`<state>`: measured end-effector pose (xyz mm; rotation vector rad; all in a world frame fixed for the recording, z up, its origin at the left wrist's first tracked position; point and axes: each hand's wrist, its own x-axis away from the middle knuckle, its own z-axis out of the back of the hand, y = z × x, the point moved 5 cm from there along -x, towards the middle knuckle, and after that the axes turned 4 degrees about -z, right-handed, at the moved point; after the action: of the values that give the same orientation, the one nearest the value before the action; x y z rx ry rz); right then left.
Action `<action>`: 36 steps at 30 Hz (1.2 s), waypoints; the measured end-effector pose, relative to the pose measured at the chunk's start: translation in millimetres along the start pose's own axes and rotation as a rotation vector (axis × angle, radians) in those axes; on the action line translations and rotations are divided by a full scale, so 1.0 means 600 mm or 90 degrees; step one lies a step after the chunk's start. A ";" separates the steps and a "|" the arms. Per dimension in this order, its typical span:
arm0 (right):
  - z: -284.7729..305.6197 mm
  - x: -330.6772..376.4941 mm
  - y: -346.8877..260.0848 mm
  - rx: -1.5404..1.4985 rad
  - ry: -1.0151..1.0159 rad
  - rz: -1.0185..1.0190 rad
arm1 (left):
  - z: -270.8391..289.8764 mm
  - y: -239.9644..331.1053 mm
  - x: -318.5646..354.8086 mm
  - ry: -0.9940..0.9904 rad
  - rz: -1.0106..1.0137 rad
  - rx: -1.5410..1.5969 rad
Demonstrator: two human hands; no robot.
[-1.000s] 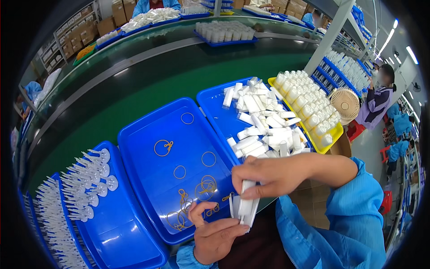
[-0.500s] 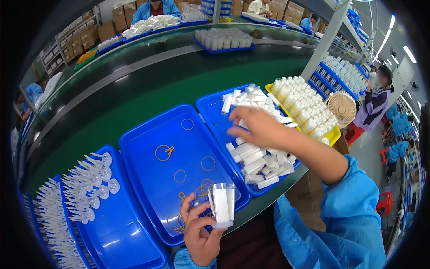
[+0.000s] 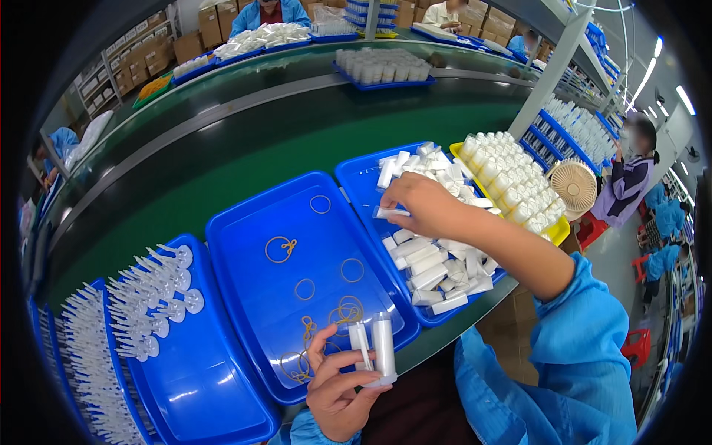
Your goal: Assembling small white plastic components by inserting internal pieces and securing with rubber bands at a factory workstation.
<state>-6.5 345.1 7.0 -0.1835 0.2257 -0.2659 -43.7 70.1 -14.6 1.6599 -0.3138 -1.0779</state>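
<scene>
My left hand (image 3: pixel 341 401) is closed around a small cluster of white tubes (image 3: pixel 383 348) with clear outer walls, standing upright above the near edge of the middle blue tray (image 3: pixel 259 196). My right hand (image 3: pixel 425 205) is over the right blue tray (image 3: pixel 361 157), its fingertips closed on one white tube (image 3: pixel 391 213) lying sideways. Beneath and around that hand lie many loose white tubes (image 3: pixel 426 267) in a heap. Orange-yellow rubber bands (image 3: pixel 351 270) are scattered over the middle tray, several bunched beside my left hand.
At the left, a blue tray (image 3: pixel 196 371) holds rows of clear stemmed parts (image 3: pixel 159 297). A yellow tray (image 3: pixel 561 231) of upright white bundles stands at the right, next to a round beige fan (image 3: pixel 572 185). Behind runs a green belt (image 3: pixel 245 152). Several people sit or stand farther off.
My right hand has closed its fingers on a white tube and lifted it slightly from the heap. The cluster in my left hand has turned, and the view has shifted a little.
</scene>
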 end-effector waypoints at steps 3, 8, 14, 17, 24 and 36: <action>0.015 0.019 -0.060 -0.404 -0.072 -0.147 | 0.000 0.004 0.006 -0.036 0.058 -0.003; 0.002 0.065 -0.126 -0.862 -0.223 -0.324 | -0.012 0.016 -0.018 -0.107 -0.041 -0.042; -0.019 0.078 -0.158 -1.017 -0.300 -0.252 | -0.019 -0.010 -0.004 -0.140 0.004 -0.048; -0.018 0.082 -0.164 -1.025 -0.331 -0.221 | -0.015 -0.015 0.000 -0.156 0.011 -0.062; 0.046 0.083 -0.182 -0.369 -0.187 0.107 | -0.015 -0.016 0.002 -0.166 0.008 -0.087; 0.013 0.132 -0.216 -0.512 -0.293 0.075 | -0.011 0.019 -0.005 0.110 -0.068 0.025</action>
<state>39.1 201.5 25.9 -1.0122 -0.1273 0.0034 -36.7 72.0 -3.2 1.8093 -0.1354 -1.0038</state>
